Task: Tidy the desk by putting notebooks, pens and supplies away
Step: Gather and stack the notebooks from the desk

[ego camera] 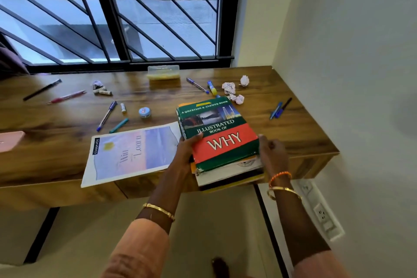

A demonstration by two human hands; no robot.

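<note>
I am reading "A QUESTION & ANSWER BOOK", "ILLUSTRATED BOOK OF" and "WHY" on the green and red book (220, 133). The pastel notebook (133, 153) is showing "classmate" on its spine label, with "Win" and "Learn" printed faintly across its cover.

Colours and patterns seen on the brown wood-grain desk (282, 88)

The top book (220, 133) is banded green and red with white lettering; the notebook (133, 153) is washed in pink, lilac and blue on white. Crumpled papers (229, 88) are shown white-pink, the small jar (144, 112) pale blue, one pen (119, 125) teal, and the window grille (112, 18) black, diagonally barred.
</note>
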